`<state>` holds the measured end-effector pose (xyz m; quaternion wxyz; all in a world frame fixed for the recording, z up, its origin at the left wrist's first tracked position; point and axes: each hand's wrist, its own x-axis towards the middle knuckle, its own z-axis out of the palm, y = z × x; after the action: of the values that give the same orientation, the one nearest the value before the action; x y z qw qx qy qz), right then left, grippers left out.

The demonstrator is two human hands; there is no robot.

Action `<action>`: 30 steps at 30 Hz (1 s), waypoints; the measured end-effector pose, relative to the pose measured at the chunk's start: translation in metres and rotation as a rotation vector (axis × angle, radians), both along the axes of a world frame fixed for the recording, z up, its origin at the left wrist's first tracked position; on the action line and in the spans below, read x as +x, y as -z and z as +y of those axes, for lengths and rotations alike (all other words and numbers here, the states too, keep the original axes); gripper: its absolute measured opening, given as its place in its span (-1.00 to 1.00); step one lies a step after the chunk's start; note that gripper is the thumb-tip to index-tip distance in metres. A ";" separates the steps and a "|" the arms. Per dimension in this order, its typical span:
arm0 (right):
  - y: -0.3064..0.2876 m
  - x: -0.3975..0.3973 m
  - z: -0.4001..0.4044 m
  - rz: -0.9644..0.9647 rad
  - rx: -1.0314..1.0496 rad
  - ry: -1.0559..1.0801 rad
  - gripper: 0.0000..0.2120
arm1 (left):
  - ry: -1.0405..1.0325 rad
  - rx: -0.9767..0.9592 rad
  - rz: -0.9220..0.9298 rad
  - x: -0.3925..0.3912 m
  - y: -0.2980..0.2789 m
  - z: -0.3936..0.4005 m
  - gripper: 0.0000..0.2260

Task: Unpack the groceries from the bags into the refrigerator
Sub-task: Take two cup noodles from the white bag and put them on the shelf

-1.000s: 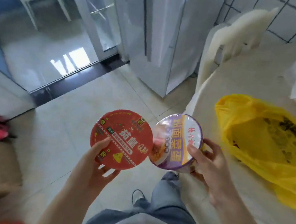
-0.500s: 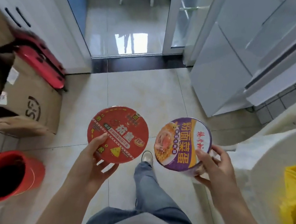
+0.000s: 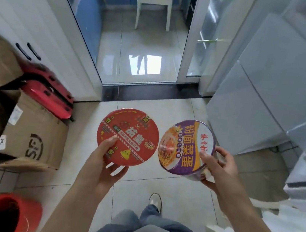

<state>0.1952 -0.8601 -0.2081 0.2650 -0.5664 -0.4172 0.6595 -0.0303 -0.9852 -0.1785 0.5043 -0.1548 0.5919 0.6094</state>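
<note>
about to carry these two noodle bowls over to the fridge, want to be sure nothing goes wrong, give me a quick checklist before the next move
1. Left hand grips the round red-lidded noodle bowl, thumb on the lid, fingers underneath: ok.
2. Right hand grips the round purple-lidded noodle bowl, fingers round its side: ok.
3. Both lids sealed flat: ok.
4. Pale grey refrigerator door open to receive the bowls: not ok, its doors look closed.
5. A free hand for the door: not ok, both hold bowls.
6. Tiled floor towards the refrigerator free of obstacles: ok; the brown cardboard boxes and red bucket sit off to the left.
</note>
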 end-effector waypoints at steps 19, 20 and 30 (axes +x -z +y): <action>0.004 -0.135 0.150 -0.010 -0.033 0.504 -0.53 | 0.429 -0.046 0.009 -0.166 0.018 0.244 -0.73; 0.003 -0.141 0.155 -0.003 -0.037 0.534 -0.53 | 0.465 -0.043 0.013 -0.174 0.016 0.258 -0.74; -0.011 -0.165 0.190 0.040 -0.001 0.930 -0.56 | 0.736 -0.002 -0.051 -0.181 -0.003 0.392 -0.67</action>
<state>0.0304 -0.6705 -0.1970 0.5404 -0.6805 -0.1133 0.4817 -0.2109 -0.5931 -0.1756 0.7043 0.0528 0.5955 0.3828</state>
